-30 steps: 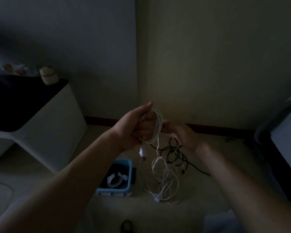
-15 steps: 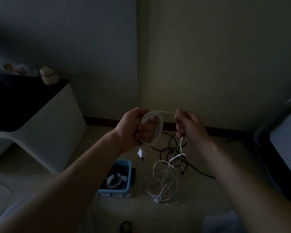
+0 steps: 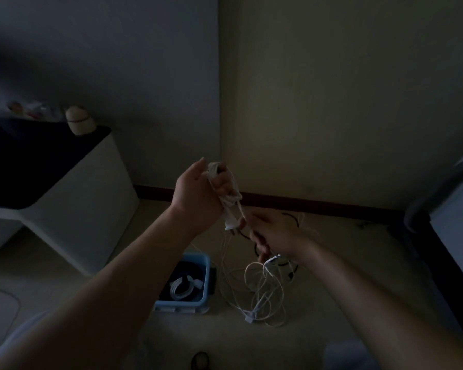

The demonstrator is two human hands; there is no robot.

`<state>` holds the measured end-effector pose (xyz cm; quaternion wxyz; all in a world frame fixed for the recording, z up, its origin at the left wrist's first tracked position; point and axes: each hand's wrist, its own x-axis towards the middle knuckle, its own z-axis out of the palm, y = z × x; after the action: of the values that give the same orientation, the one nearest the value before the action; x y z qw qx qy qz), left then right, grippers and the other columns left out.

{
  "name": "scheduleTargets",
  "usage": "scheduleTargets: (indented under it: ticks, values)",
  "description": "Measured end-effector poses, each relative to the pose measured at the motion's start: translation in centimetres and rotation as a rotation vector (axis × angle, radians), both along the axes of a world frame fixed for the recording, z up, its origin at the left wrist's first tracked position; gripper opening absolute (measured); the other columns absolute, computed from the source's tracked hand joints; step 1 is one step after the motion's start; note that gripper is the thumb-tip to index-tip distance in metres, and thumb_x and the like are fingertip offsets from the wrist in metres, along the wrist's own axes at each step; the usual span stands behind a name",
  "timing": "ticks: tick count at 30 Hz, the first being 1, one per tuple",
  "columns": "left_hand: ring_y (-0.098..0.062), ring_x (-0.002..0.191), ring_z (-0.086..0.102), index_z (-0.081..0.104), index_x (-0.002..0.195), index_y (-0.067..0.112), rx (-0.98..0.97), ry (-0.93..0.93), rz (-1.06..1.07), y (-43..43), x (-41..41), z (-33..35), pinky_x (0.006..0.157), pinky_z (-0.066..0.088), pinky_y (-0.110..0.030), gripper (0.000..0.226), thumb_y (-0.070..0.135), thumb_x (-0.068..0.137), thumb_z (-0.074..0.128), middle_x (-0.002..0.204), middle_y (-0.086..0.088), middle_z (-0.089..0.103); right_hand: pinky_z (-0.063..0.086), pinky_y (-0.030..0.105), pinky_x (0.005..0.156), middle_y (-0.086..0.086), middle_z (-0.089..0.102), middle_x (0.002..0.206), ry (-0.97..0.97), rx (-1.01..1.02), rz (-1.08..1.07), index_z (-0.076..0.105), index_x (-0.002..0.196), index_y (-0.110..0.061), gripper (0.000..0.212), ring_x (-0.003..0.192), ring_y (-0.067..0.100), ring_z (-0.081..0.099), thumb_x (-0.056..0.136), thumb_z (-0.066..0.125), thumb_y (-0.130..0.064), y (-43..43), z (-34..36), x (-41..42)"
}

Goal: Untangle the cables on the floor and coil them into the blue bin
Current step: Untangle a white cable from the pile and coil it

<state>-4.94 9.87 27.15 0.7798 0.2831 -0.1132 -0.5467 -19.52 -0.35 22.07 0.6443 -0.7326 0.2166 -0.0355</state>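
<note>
The room is dim. My left hand is raised and grips a coil of white cable wound round its fingers, with a white plug hanging just below. My right hand is lower and to the right, pinching the same cable's loose strand as it runs down. More white cable lies in tangled loops on the floor below. A black cable lies behind it, partly hidden by my right hand. The blue bin stands on the floor at the left with one coiled white cable inside.
A white cabinet with a dark top stands at the left, small objects on it. Dark furniture edges the right side. A wall corner and a dark baseboard lie behind. A small dark loop lies on the floor near me.
My right hand has dropped from beside my left hand down and to the right, drawing the cable strand with it. My left hand has risen slightly, still holding the coil.
</note>
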Motion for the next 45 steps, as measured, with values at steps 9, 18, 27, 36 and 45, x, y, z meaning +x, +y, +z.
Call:
scheduleTargets:
  ticks: [9,18,27,36,45]
  values:
    - [-0.021,0.057,0.042,0.050,0.083,0.007,0.261,-0.302,0.126,-0.6,-0.3,-0.3,0.059,0.036,-0.033,0.049,0.048,0.098,0.028,0.065,-0.008,0.042,0.040,0.018,0.058,-0.021,0.061,0.055,-0.092,-0.410,-0.020,0.067,0.076,-0.039,0.029,0.053,-0.003,0.056,0.097,0.060,-0.021,2.2,2.1,-0.4]
    - [-0.008,0.048,0.052,0.051,0.075,0.012,0.474,-0.760,0.005,-1.0,-1.6,-1.5,0.048,0.043,-0.020,0.050,0.046,0.105,0.029,0.064,-0.003,0.049,0.037,0.023,0.047,-0.006,0.048,0.048,-0.232,-0.041,-0.026,0.065,0.071,-0.010,0.015,0.045,0.011,0.045,0.078,0.064,-0.023,0.7,3.4,-1.0]
    - [-0.016,0.046,0.044,0.051,0.079,0.006,0.355,-0.859,-0.332,-0.9,-2.7,-2.3,0.045,0.035,-0.025,0.067,0.064,0.097,0.022,0.060,-0.008,0.046,0.042,0.016,0.057,-0.003,0.066,0.064,-0.295,-0.147,-0.080,0.071,0.087,0.003,0.013,0.059,0.003,0.058,0.090,0.070,-0.009,-2.5,3.7,-1.6]
    - [-0.013,0.040,0.028,0.055,0.077,0.008,0.381,-0.921,-0.400,-0.3,-3.3,-1.5,0.042,0.027,-0.024,0.048,0.053,0.086,0.039,0.048,0.001,0.034,0.050,0.031,0.070,-0.002,0.070,0.073,-0.322,-0.259,-0.205,0.072,0.075,-0.020,0.011,0.072,0.013,0.062,0.074,0.082,-0.024,-3.5,2.9,-0.9]
    - [-0.012,0.042,0.027,0.057,0.082,0.007,0.350,-0.845,-0.394,-0.1,-3.5,-1.3,0.042,0.026,-0.022,0.042,0.032,0.105,0.032,0.050,0.000,0.034,0.043,0.012,0.057,-0.011,0.064,0.062,-0.330,-0.143,-0.211,0.066,0.081,-0.010,0.012,0.058,-0.003,0.057,0.092,0.064,-0.006,-3.9,3.1,-1.3]
